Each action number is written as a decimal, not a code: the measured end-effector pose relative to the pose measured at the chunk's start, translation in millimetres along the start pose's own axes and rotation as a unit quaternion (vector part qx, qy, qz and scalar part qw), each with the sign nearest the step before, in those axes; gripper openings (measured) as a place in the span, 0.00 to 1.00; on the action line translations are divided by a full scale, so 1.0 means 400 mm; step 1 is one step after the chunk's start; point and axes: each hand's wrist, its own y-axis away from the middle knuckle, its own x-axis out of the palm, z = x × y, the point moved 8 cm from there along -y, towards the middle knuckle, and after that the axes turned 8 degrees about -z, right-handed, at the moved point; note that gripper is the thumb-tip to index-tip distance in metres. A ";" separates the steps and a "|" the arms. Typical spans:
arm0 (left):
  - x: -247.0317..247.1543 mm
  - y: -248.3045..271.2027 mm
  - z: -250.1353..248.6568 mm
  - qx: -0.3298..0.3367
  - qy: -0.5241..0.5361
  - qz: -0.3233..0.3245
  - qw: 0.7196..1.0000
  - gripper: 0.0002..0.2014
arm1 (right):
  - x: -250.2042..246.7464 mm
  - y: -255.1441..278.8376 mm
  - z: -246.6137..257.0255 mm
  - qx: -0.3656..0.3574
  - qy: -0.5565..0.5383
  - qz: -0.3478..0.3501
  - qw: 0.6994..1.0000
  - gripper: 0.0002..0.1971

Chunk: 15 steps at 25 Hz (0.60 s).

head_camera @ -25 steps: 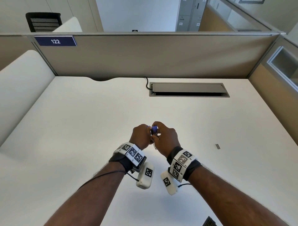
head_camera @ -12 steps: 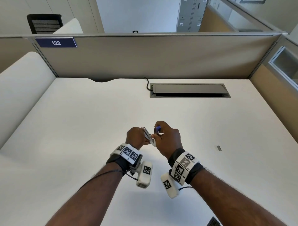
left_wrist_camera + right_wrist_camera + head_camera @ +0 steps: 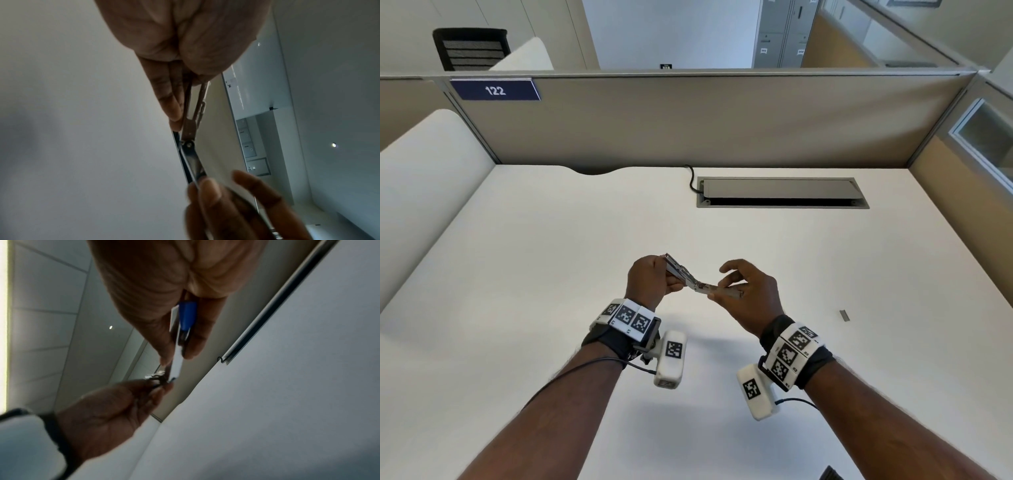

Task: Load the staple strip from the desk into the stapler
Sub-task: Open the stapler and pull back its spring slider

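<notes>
A small stapler [image 3: 697,282] is spread wide at its hinge and held in the air above the white desk [image 3: 551,257]. My left hand [image 3: 650,284] grips the metal arm [image 3: 197,104] that points up and left. My right hand [image 3: 748,294] pinches the other half, which has a blue plastic cover [image 3: 187,316], between thumb and fingers. The hinge pin [image 3: 188,145] shows between the two hands. The staple strip [image 3: 844,315], a short grey bar, lies on the desk well to the right of my right hand.
A grey cable hatch [image 3: 780,192] with a black cord sits at the back of the desk. Beige partition walls [image 3: 688,120] close the desk at the back and right. A dark object [image 3: 830,474] pokes in at the bottom edge.
The stapler was folded between my two close hands. The hands have drawn apart and swung its two halves wide at the hinge.
</notes>
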 end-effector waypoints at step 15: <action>0.030 0.033 0.001 0.033 -0.021 0.068 0.997 0.16 | 0.122 0.009 0.050 -0.158 0.307 0.218 0.913 0.41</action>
